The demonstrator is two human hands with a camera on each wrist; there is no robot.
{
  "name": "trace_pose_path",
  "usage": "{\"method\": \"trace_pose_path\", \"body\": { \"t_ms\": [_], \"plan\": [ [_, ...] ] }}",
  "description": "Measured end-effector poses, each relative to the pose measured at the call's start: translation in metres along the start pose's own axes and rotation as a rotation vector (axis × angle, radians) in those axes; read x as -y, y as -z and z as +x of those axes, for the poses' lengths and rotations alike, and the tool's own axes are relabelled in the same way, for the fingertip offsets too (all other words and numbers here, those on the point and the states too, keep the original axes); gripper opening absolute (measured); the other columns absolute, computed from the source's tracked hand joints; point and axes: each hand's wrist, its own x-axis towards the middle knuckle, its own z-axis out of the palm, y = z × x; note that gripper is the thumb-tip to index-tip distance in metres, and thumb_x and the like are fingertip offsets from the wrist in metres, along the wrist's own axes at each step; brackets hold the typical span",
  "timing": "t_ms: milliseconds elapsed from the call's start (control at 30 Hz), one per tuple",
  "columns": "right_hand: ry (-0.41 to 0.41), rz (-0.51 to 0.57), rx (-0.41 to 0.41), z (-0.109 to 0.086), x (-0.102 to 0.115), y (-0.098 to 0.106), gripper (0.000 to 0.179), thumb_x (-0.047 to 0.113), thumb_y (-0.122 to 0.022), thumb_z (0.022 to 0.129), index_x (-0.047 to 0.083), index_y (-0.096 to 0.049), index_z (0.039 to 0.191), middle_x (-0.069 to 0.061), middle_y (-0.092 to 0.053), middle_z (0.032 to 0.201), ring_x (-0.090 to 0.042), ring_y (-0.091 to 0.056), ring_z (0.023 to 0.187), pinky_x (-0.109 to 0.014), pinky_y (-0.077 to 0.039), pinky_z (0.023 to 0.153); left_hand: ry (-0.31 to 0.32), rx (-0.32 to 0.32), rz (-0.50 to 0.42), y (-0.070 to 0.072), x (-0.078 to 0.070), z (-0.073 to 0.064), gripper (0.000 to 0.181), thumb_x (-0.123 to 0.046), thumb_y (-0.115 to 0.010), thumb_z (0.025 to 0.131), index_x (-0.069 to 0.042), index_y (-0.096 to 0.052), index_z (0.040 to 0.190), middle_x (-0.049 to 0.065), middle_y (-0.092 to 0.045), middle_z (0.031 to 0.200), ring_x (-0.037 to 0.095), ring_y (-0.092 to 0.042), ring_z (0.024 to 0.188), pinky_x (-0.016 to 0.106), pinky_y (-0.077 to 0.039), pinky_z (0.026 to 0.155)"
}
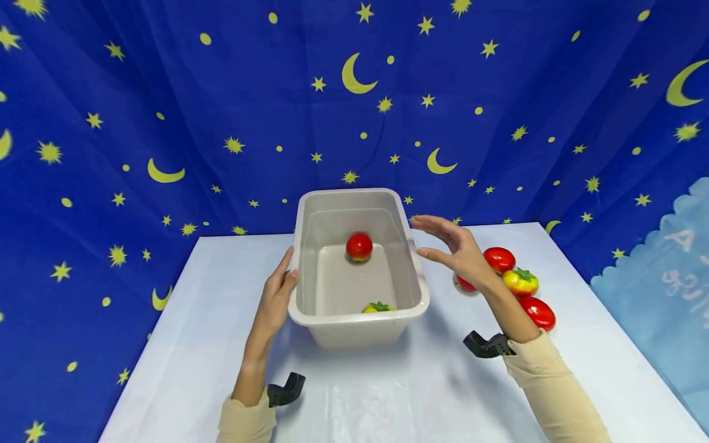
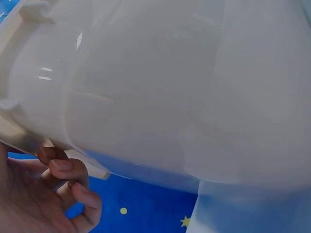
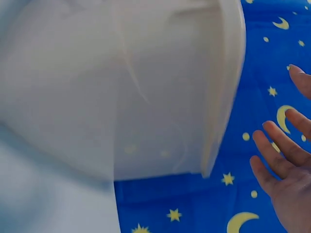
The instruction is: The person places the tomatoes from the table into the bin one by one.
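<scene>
A light grey plastic bin (image 1: pixel 354 332) stands tilted toward me in the head view. My left hand (image 1: pixel 275 298) grips its left rim, and in the left wrist view the fingers (image 2: pixel 73 170) curl at the rim's edge. Beside the right rim, my right hand (image 1: pixel 451 249) has its thumb and fingers spread; the right wrist view shows those fingers (image 3: pixel 272 150) apart from the bin. Inside the bin lie a shiny red tomato (image 1: pixel 359 247) and, partly hidden by the front wall, a yellow tomato-like fruit (image 1: pixel 378 307) with green leaves.
On the white table (image 1: pixel 354 406), right of my right forearm, sit red tomatoes (image 1: pixel 500 260) and a yellow-red one (image 1: pixel 520 282) with a green top. Another red tomato (image 1: pixel 466 284) is partly hidden by the right hand. A blue star-patterned cloth (image 1: pixel 277 92) hangs behind the table.
</scene>
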Motion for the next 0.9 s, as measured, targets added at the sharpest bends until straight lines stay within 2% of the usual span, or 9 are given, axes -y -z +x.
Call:
{"method": "trace_pose_path", "body": {
  "t_ms": [100, 167, 333, 400, 467, 567, 633, 733, 900],
  "plan": [
    [0.026, -0.021, -0.028, -0.002, -0.006, 0.009, 0.054, 0.005, -0.07, 0.088, 0.003, -0.051, 0.139, -0.023, -0.053, 0.139, -0.021, -0.051, 0.13, -0.023, -0.04, 0.106, -0.001, -0.006, 0.011, 0.002, 0.0, 0.002, 0.053, -0.009, -0.035, 0.105, -0.001, -0.019, 0.155, 0.029, -0.042, 0.146, 0.033, -0.052, 0.119, 0.014, -0.042, 0.091],
    [0.034, -0.056, -0.052, -0.006, -0.011, 0.014, 0.054, 0.005, -0.07, 0.088, 0.003, -0.052, 0.139, -0.022, -0.054, 0.138, -0.018, -0.052, 0.129, -0.019, -0.039, 0.105, -0.003, 0.001, 0.015, 0.003, 0.0, 0.002, 0.053, -0.009, -0.035, 0.105, 0.0, -0.018, 0.155, 0.028, -0.039, 0.149, 0.033, -0.051, 0.12, 0.014, -0.042, 0.092],
    [0.035, -0.159, -0.103, -0.016, -0.022, 0.026, 0.054, 0.006, -0.071, 0.087, 0.006, -0.053, 0.138, -0.016, -0.055, 0.139, -0.019, -0.049, 0.131, -0.019, -0.037, 0.106, 0.0, 0.003, 0.011, 0.002, 0.001, 0.001, 0.054, -0.009, -0.036, 0.105, -0.001, -0.018, 0.155, 0.03, -0.045, 0.143, 0.007, -0.058, 0.108, 0.033, -0.048, 0.095],
    [0.028, -0.176, -0.109, -0.019, -0.025, 0.03, 0.054, 0.006, -0.071, 0.087, 0.006, -0.053, 0.139, -0.016, -0.055, 0.14, -0.021, -0.047, 0.132, -0.016, -0.036, 0.106, 0.002, -0.002, 0.011, 0.003, 0.0, -0.001, 0.054, -0.009, -0.036, 0.105, -0.001, -0.019, 0.155, 0.031, -0.047, 0.141, -0.002, -0.056, 0.102, 0.033, -0.049, 0.094],
    [0.015, -0.184, -0.116, -0.023, -0.03, 0.033, 0.055, 0.007, -0.071, 0.088, 0.005, -0.052, 0.139, -0.017, -0.054, 0.14, -0.022, -0.047, 0.132, -0.015, -0.035, 0.106, 0.007, -0.003, 0.013, 0.002, 0.0, -0.003, 0.053, -0.01, -0.036, 0.105, -0.002, -0.019, 0.155, 0.031, -0.047, 0.141, 0.0, -0.056, 0.104, 0.025, -0.048, 0.092],
    [-0.006, -0.191, -0.135, -0.028, -0.039, 0.037, 0.055, 0.008, -0.072, 0.088, 0.005, -0.052, 0.139, -0.018, -0.054, 0.14, -0.025, -0.047, 0.131, -0.011, -0.034, 0.104, 0.001, -0.005, 0.011, 0.002, 0.0, -0.004, 0.053, -0.01, -0.036, 0.105, -0.001, -0.019, 0.155, 0.03, -0.045, 0.143, 0.013, -0.056, 0.112, 0.017, -0.045, 0.09],
    [-0.018, -0.206, -0.153, -0.03, -0.046, 0.04, 0.055, 0.008, -0.072, 0.088, 0.005, -0.052, 0.139, -0.018, -0.054, 0.139, -0.025, -0.048, 0.131, -0.011, -0.034, 0.104, -0.005, -0.005, 0.011, 0.002, 0.0, -0.004, 0.053, -0.011, -0.035, 0.105, -0.001, -0.019, 0.155, 0.028, -0.044, 0.145, 0.022, -0.055, 0.117, 0.018, -0.044, 0.092],
    [-0.067, -0.239, -0.183, -0.035, -0.056, 0.046, 0.055, 0.012, -0.073, 0.088, 0.005, -0.052, 0.139, -0.018, -0.054, 0.14, -0.028, -0.047, 0.131, -0.021, -0.036, 0.109, -0.013, 0.002, 0.011, 0.002, -0.001, -0.003, 0.053, -0.011, -0.035, 0.105, -0.001, -0.019, 0.155, 0.028, -0.043, 0.146, 0.03, -0.053, 0.119, 0.022, -0.045, 0.093],
    [-0.207, -0.265, -0.199, -0.042, -0.076, 0.054, 0.06, 0.021, -0.074, 0.087, 0.004, -0.05, 0.14, -0.02, -0.05, 0.144, -0.039, -0.039, 0.136, -0.057, -0.028, 0.112, -0.001, 0.009, 0.004, 0.001, -0.001, -0.001, 0.053, -0.011, -0.035, 0.105, -0.002, -0.018, 0.155, 0.028, -0.044, 0.145, 0.031, -0.054, 0.117, 0.025, -0.047, 0.093]
  ]
}}
